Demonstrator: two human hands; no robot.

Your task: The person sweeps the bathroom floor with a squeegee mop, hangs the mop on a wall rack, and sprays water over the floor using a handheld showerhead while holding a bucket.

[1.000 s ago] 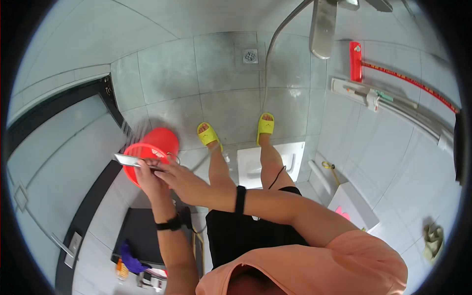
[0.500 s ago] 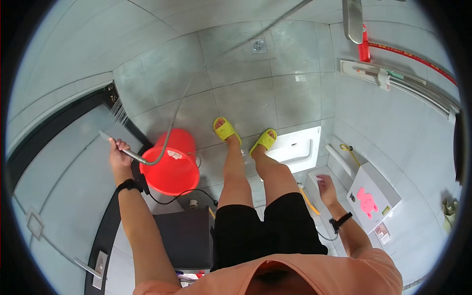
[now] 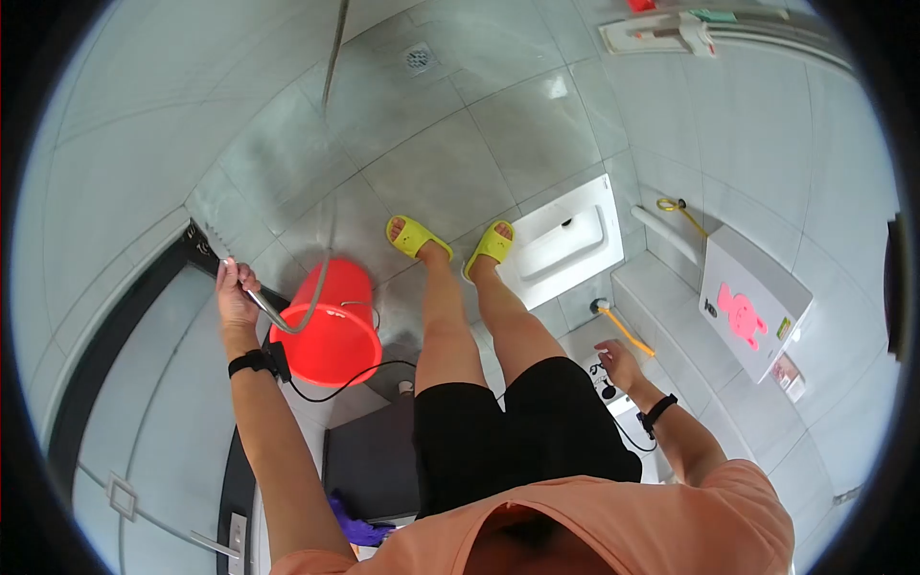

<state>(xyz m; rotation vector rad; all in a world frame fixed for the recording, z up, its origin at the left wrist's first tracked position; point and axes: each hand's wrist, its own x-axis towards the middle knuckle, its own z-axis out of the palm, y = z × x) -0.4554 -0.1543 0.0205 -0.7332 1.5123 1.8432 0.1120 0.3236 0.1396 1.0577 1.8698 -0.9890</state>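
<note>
In the head view, my left hand (image 3: pixel 235 289) is wrapped round the handle of a shower head (image 3: pixel 265 308). Its head end points toward the wall by the door frame, with a faint spray there. From the handle a grey hose (image 3: pixel 331 225) loops over the red bucket (image 3: pixel 340 286) and runs up. The bucket stands beside my left hand. My right hand (image 3: pixel 619 364) hangs loosely near my right thigh, its fingers apart and holding nothing that I can see.
Yellow slippers (image 3: pixel 419 236) are on my feet on the tiled floor. Right of them lies a white squat toilet (image 3: pixel 565 244). A white box with a pink bear (image 3: pixel 742 315) is on the right wall. A floor drain (image 3: pixel 419 59) lies ahead, and a dark cabinet (image 3: pixel 369 470) stands at left.
The view has turned and shifted. My left hand still grips the shower head, and its spray shows less. My right hand has dropped slightly lower and closer to my thigh.
</note>
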